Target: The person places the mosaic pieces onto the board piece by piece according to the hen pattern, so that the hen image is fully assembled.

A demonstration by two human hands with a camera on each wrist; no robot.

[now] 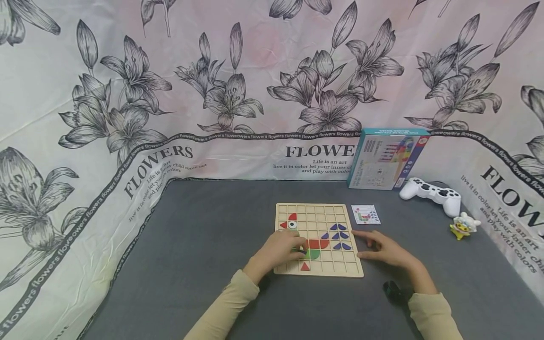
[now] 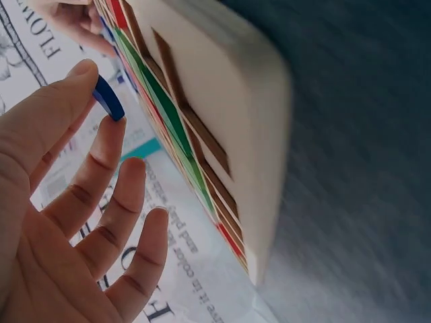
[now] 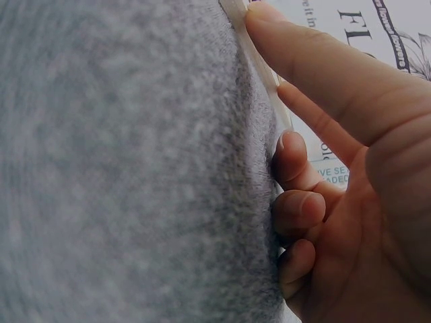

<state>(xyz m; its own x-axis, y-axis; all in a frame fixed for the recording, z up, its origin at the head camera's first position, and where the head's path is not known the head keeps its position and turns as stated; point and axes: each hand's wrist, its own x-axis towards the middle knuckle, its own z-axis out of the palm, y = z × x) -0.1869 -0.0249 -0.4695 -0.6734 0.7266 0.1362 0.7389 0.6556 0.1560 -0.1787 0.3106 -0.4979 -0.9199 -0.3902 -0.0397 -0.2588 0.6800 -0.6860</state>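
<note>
My left hand [image 1: 277, 248] is over the left part of a wooden grid board [image 1: 353, 268]. In the left wrist view its thumb and a fingertip pinch a small blue piece with a curved edge [image 2: 109, 99]; the other fingers are spread. On the board lie red, green and blue pieces, among them a white eye piece [image 1: 292, 225], a red triangle [image 1: 305, 267], a green quarter-round [image 1: 313, 254] and several blue petal shapes [image 1: 338, 235] at the right. My right hand [image 1: 384, 248] touches the board's right edge with extended thumb and index finger, its other fingers bent.
A pattern card [image 1: 366, 215] lies beyond the board's right corner. Behind it stand a box [image 1: 384, 160], a white game controller [image 1: 431, 194] and a small yellow-and-white figure [image 1: 464, 225]. A flower-printed cloth [image 1: 238, 158] borders the grey table [image 1: 191, 264].
</note>
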